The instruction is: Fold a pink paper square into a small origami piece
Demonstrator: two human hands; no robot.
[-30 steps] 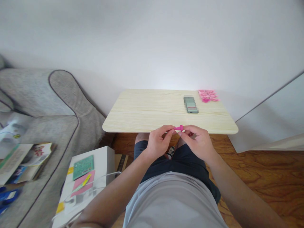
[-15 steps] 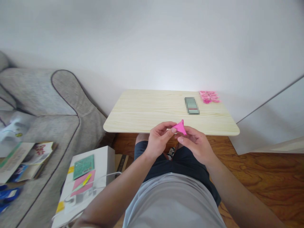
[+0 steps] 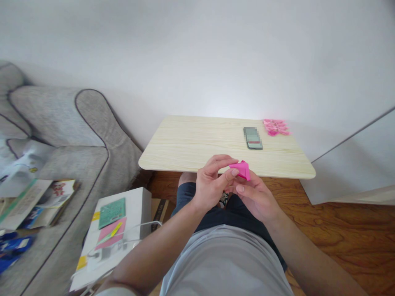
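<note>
A small piece of folded pink paper [image 3: 242, 170] is held up over the table's near edge. My left hand [image 3: 212, 181] pinches its left side between thumb and fingers. My right hand [image 3: 256, 193] is curled under its lower right side, fingers touching it; part of the paper is hidden behind the fingers. Beyond the hands, on the pale wooden table [image 3: 197, 139], a phone-shaped thing [image 3: 253, 138] lies with its surface blurred out. Several pink folded pieces [image 3: 275, 127] sit in a cluster at the table's far right corner.
To my left stands a white box [image 3: 135, 201] bearing a green board [image 3: 112, 212], a pink sheet, a yellow cutter [image 3: 116, 229] and white cables. A grey sofa [image 3: 77, 164] with papers [image 3: 58, 197] on it is farther left. A white wall rises behind the table.
The pink paper has been turned in my fingers, from a pointed triangle to a blockier shape, and sits slightly lower and farther right. Both hands have shifted a little right with it.
</note>
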